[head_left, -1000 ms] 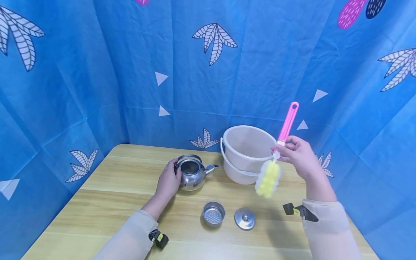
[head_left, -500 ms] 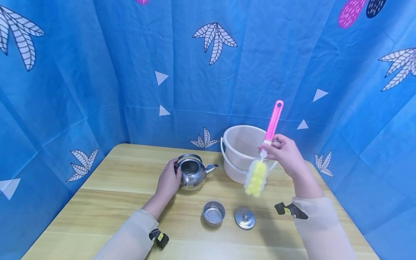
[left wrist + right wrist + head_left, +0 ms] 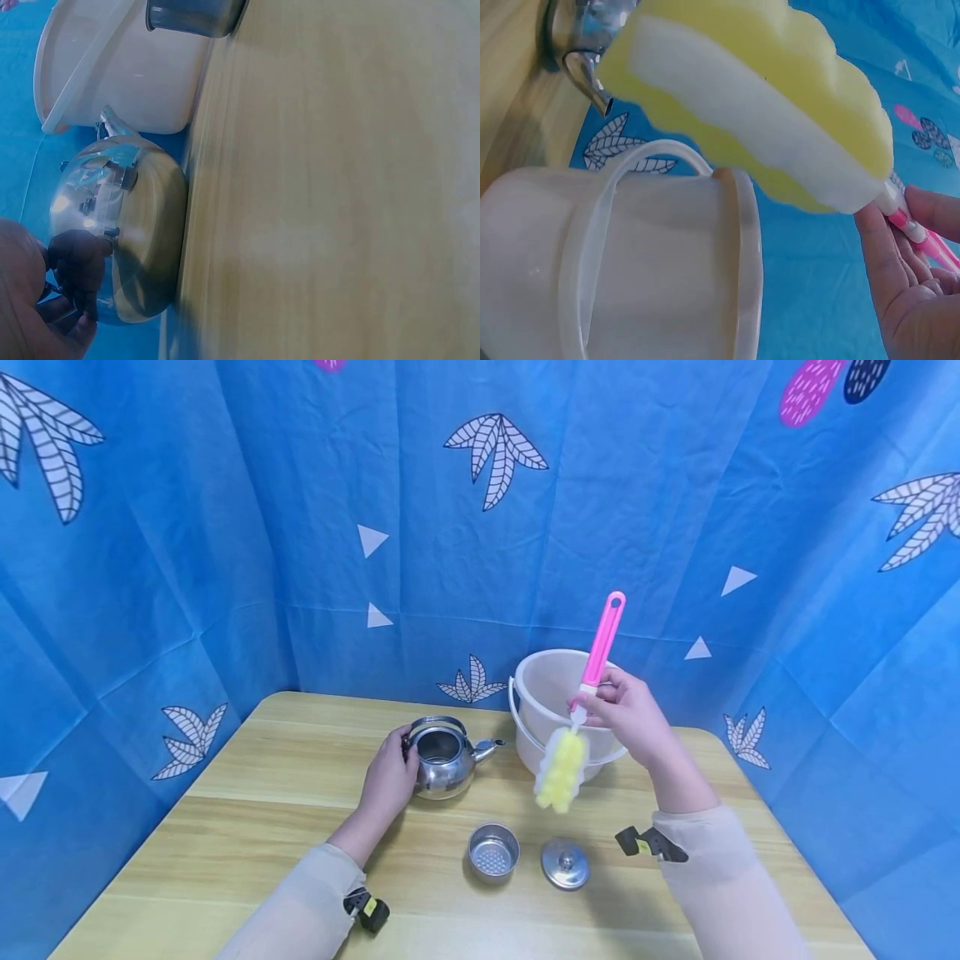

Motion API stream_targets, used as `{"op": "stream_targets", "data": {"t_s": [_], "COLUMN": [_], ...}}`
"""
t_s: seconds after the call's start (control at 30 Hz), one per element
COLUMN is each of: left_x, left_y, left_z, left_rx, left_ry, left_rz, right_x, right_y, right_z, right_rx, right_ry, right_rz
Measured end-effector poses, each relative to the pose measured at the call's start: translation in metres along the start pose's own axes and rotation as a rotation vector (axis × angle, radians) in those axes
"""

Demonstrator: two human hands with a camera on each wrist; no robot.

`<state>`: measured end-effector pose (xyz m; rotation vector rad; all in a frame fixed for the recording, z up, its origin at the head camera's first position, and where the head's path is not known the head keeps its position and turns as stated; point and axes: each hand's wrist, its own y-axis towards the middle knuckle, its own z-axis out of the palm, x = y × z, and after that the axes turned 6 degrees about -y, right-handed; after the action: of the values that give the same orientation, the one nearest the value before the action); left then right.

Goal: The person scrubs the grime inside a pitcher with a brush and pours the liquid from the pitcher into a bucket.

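Observation:
In the head view my right hand [image 3: 628, 714] pinches a sponge bottle brush [image 3: 564, 768] low on its pink handle, near the white collar. The yellow and white sponge head points down, held in front of the white bucket. My left hand [image 3: 392, 772] grips the handle side of a shiny metal teapot [image 3: 444, 774], which stands lidless on the table with its spout to the right. In the left wrist view the fingers [image 3: 71, 330] curl at the teapot's handle, partly cut off by the frame edge. The brush's sponge [image 3: 780, 97] fills much of the right wrist view.
The white bucket [image 3: 536, 714] with its handle hanging down stands at the back, right of the spout. A perforated metal strainer cup [image 3: 492, 853] and a round metal lid [image 3: 566, 864] lie on the wooden table [image 3: 247, 835] in front. Blue patterned cloth surrounds the table.
My right hand has carried the brush leftward, across the front of the bucket and closer to the teapot. The left hand and teapot have stayed in place.

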<state>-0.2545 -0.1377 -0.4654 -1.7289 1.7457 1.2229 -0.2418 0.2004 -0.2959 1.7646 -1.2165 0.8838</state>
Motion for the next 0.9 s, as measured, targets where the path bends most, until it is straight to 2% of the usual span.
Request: {"op": "stream_targets", "data": {"t_s": [0.3, 0.9], "left_x": [0.000, 0.000], "left_y": [0.000, 0.001], "left_z": [0.000, 0.000], "left_rx": [0.011, 0.015], "left_ry": [-0.002, -0.003], "left_rz": [-0.009, -0.010], "right_x": [0.007, 0.022], "right_y": [0.006, 0.029], "right_z": [0.014, 0.052], "right_rx": [0.007, 0.027], "right_ry": [0.012, -0.051], "right_rz": [-0.018, -0.003]}}
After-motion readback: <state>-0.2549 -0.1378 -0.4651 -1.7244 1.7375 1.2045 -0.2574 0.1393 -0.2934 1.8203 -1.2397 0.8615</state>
